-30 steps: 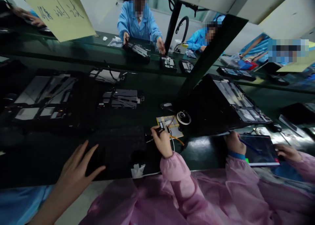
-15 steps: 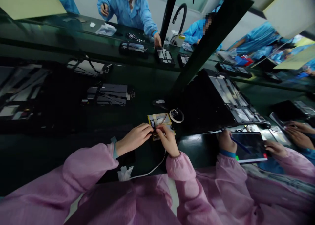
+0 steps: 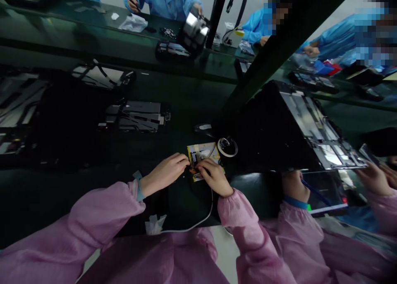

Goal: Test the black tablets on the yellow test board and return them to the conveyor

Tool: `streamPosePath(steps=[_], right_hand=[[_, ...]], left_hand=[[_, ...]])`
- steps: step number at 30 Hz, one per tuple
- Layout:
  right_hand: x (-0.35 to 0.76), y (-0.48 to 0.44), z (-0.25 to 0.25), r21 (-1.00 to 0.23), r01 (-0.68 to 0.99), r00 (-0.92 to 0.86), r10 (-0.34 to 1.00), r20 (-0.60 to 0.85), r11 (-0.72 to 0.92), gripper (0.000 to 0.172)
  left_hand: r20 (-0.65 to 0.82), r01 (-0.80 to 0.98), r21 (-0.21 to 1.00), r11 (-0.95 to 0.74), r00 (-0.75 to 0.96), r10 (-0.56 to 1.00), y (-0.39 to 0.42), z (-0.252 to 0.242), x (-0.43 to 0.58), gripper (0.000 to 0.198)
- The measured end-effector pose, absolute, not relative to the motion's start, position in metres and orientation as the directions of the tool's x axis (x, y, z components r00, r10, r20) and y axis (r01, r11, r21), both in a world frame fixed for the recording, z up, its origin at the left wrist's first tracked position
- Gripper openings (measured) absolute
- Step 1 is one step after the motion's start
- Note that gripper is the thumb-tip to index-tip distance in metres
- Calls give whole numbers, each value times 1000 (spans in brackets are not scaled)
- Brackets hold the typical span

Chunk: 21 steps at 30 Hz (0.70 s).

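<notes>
A flat yellow-edged module [image 3: 203, 150] with a white face and a dark labelled strip lies on the dark bench. At its left edge, the fingertips of my left hand [image 3: 167, 171] are pinched together on something too small to make out. My right hand [image 3: 214, 177] rests over the module's lower part, fingers curled together; what they hold is hidden. Small orange-brown pieces show between the hands. A pale cable [image 3: 203, 217] runs below my right hand. Just right of the module sits a round, shiny-rimmed dish [image 3: 227, 146].
Open device units [image 3: 139, 114] lie at the left. A large black stack of units [image 3: 279, 126] stands at the right, beside a slanted dark post [image 3: 279, 48]. A neighbour's hand [image 3: 295, 185] is below that stack. People in blue work across the bench.
The view has shifted slightly. My right hand has moved a little right, and my fingertips have parted slightly. Across the bench, a person has lifted a unit. The neighbour's hands are now at the black stack.
</notes>
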State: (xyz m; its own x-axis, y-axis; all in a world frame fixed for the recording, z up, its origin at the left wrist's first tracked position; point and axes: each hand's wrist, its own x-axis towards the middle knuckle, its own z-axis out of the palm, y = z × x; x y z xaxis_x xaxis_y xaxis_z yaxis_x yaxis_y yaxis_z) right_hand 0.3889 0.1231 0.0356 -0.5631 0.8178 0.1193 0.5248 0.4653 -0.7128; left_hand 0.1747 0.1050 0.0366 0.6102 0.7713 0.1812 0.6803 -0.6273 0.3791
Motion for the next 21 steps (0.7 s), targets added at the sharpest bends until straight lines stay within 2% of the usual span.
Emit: streamPosePath(steps=[3,9,16,21], right_hand=[[386,129,33,-693,550,-506,846,168,466,24],[380,136,24,-684,515,-506,828,243,516,22],[380,135,23,-727,508,-476,854,209,461,22],[381,133,21,-714,528,-442,867,232,460,22]], left_hand=[[172,692,351,-630,614,770,105,34,177,23],[148,705,356,-613,605,782,105,29,177,25],[139,690,407,-598,601,787,105,31,176,23],[160,675,406,-616,612,775,106,29,175,26]])
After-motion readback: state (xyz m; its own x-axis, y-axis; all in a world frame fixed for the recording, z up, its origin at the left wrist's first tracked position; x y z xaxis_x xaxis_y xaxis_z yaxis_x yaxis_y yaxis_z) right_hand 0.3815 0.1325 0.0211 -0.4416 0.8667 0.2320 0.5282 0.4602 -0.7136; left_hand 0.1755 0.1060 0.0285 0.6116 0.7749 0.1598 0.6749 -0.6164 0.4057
